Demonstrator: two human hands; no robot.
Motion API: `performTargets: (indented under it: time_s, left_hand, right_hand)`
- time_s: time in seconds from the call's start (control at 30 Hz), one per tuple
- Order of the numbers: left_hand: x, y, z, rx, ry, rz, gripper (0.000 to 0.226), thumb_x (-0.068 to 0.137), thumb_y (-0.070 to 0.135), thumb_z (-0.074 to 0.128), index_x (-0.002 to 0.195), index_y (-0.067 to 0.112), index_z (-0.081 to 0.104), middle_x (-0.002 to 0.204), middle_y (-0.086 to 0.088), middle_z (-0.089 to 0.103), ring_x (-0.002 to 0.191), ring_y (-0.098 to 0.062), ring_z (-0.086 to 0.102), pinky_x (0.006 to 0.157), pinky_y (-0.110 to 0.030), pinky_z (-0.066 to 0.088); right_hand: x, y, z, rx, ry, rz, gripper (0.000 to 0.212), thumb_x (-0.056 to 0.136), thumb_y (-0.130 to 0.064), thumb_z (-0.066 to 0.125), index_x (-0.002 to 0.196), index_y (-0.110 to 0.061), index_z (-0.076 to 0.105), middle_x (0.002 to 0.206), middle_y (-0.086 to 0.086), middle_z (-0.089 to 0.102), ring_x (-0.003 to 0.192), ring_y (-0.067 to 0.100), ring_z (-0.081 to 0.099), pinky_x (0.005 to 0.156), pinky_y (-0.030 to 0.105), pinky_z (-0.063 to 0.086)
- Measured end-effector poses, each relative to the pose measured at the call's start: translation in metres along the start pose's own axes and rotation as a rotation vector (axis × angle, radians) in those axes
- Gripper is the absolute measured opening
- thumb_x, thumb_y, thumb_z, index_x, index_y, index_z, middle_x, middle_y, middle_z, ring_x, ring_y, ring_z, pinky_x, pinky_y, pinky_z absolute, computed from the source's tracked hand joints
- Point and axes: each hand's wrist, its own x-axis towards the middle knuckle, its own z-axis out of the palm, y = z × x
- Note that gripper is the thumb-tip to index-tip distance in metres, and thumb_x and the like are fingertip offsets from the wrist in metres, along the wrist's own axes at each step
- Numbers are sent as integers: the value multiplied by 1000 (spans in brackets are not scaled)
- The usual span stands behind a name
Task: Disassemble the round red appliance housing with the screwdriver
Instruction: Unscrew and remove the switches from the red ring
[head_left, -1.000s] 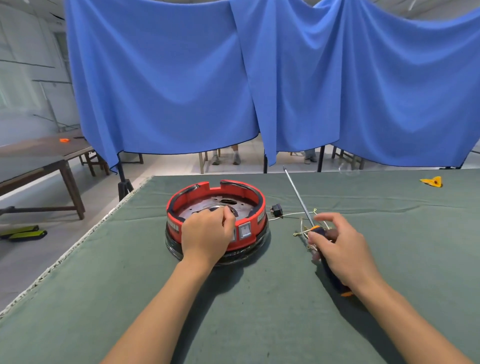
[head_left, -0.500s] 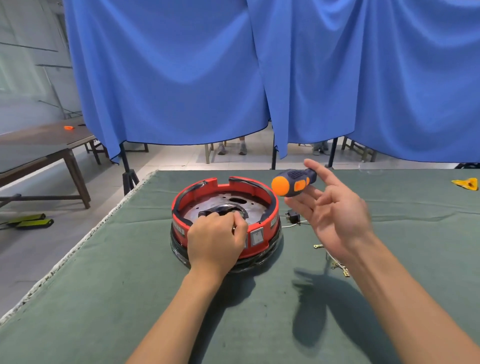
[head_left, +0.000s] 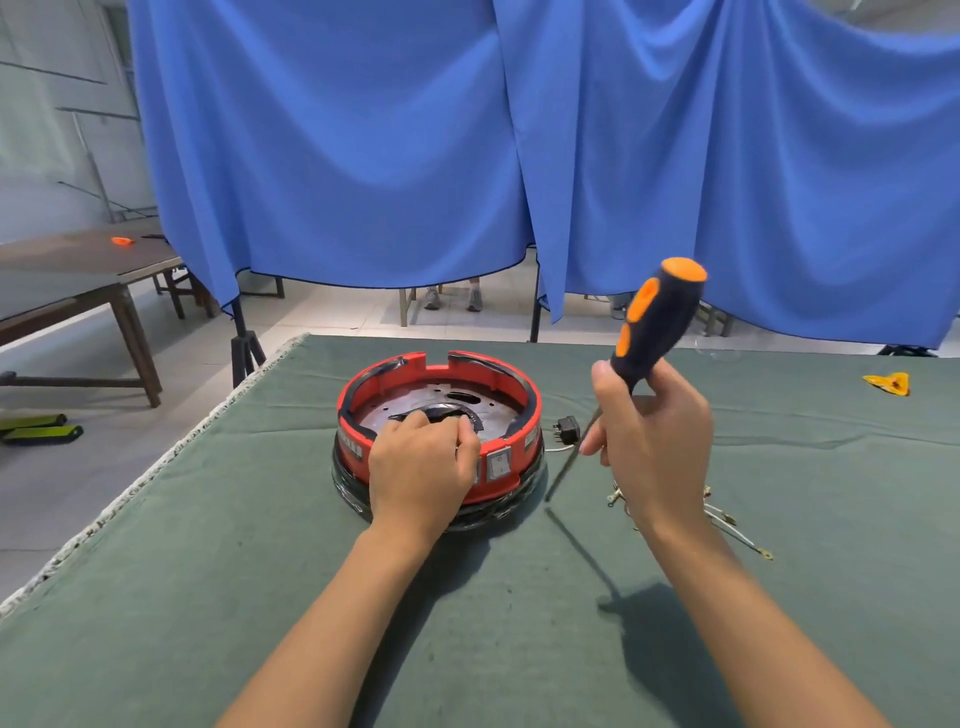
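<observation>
Head view — screwdriver (head_left: 655, 322) in right grip (head_left: 655, 441)

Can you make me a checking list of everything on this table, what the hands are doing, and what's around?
Surface: green cloth-covered table, frayed pale left edge.
Job's things: round red plastic appliance housing on a black base; orange-and-black-handled screwdriver, tip pointing down, off the cloth.
Clutter: small yellow scrap far right.
Hands: left hand grips the housing's near rim; right hand holds the screwdriver, fingers curled round it.
Cables: thin loose wires with metal terminals; small black plug.
Surroundings: blue hanging curtain; wooden side table.
</observation>
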Motion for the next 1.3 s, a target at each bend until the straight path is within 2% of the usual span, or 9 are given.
performTargets:
  time_s: [0.13,0.17,0.27,0.33,0.43,0.57,0.67,0.83,1.3]
  left_hand:
    - [-6,2,-1,77,-34,69,34,90,22,44,64,12,63,62,-3,60,65,-27,55,65,-37,44]
    - [-8,3,-2,87,-36,91,32,91,22,45,69,12,65,67,-3,62,68,-27,55,65,-39,44]
    - [-13,6,-4,66,-41,142,26,91,19,46,82,12,69,75,-2,65,70,-26,58,65,-39,45]
    - [-14,9,-4,33,-52,137,24,91,15,47,86,9,69,77,-4,66,71,-27,60,66,-39,46]
    - [-14,10,-3,-55,-68,93,15,87,8,54,86,7,69,77,-5,67,70,-28,61,74,-37,41]
    - [-14,8,-7,-160,-183,45,32,90,25,40,90,14,70,81,1,70,74,-23,62,75,-34,38]
    - [-15,7,-11,-202,-283,62,37,86,38,42,99,18,70,92,7,70,82,-19,61,76,-34,42]
    - [-13,5,-13,-141,-389,97,41,79,44,56,111,22,67,99,7,69,89,-21,59,78,-37,41]
    - [-11,-6,-20,-290,-396,35,44,74,42,54,114,28,68,100,12,68,92,-14,55,79,-28,32]
  right_hand:
    - [6,-3,-9,-54,57,-19,28,79,-48,64,57,-33,56,43,-7,36,44,8,34,46,19,27]
    - [8,-4,-11,-41,47,5,26,79,-44,67,59,-30,59,44,-4,38,45,9,36,48,23,33]
    - [16,-12,-19,-88,-2,54,24,72,-35,70,65,-14,61,57,20,48,56,38,47,56,47,47]
    - [20,-18,-26,-147,-25,42,30,64,-33,63,64,-4,54,56,20,44,55,33,41,55,45,45]
    - [22,-23,-34,-170,-113,73,26,59,-28,57,56,-4,47,47,11,42,45,19,42,46,27,37]
    - [18,-30,-36,-161,-220,124,23,62,-24,56,52,-5,51,44,12,55,32,13,48,35,14,36]
    - [18,-34,-37,-67,-91,51,26,64,-24,58,58,1,53,47,18,52,32,13,47,38,19,37]
    - [19,-36,-39,67,41,-30,16,71,-21,61,61,-8,59,40,5,53,36,17,49,42,23,40]
    - [8,-37,-31,88,36,-28,17,70,-20,60,60,-7,58,41,5,51,38,15,51,43,25,41]
